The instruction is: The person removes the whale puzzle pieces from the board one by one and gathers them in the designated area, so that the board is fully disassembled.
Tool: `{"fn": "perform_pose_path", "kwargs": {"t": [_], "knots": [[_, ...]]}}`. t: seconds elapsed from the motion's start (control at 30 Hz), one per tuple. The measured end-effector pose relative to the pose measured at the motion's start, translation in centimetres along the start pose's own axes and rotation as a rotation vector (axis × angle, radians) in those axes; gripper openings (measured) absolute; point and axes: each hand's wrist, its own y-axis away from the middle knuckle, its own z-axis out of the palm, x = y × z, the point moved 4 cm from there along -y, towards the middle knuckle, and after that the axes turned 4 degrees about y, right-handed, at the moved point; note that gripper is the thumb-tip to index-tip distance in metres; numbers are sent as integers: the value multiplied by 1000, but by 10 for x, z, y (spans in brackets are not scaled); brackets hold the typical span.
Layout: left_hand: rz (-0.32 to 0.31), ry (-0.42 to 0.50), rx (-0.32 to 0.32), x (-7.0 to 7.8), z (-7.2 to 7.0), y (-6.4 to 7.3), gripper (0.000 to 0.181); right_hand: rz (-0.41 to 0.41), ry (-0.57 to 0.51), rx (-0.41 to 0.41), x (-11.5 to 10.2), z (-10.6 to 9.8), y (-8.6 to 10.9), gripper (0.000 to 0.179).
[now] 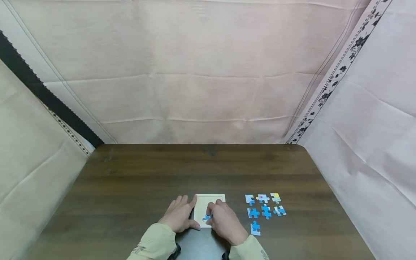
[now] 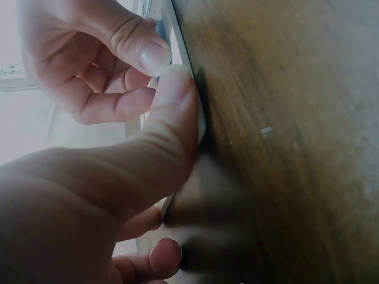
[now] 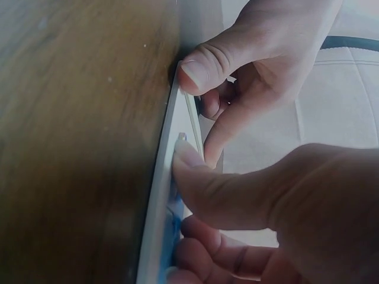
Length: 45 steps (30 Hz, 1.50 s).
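A white puzzle tray (image 1: 200, 202) with a raised rim lies near the middle of the table's front part. My left hand (image 1: 177, 215) holds the tray's left side, thumb at its near left corner and index finger along the left edge. Over the tray, my right hand (image 1: 224, 220) has curled fingers and pinches a blue puzzle piece (image 1: 206, 217) near the tray's lower middle. Its fingers hide part of that piece. In the right wrist view, the right thumb (image 3: 198, 177) is down at the tray surface, with blue (image 3: 170, 236) showing below it.
Several loose puzzle pieces (image 1: 266, 212), blue with white and yellow parts, lie in rows to the right of the tray. The brown wooden table (image 1: 136, 180) extends around them. Pale cloth (image 1: 208, 97) hangs behind the table and along both sides.
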Motion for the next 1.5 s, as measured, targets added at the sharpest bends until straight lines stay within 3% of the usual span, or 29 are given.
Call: {"fn": "perform_pose_path", "kwargs": {"t": [1.1, 1.5], "knots": [[37, 23, 37, -2, 0, 1, 99, -10, 57, 18, 0, 7, -4, 17], [34, -23, 40, 1, -2, 4, 100, -3, 1, 12, -2, 3, -1, 17]]}}
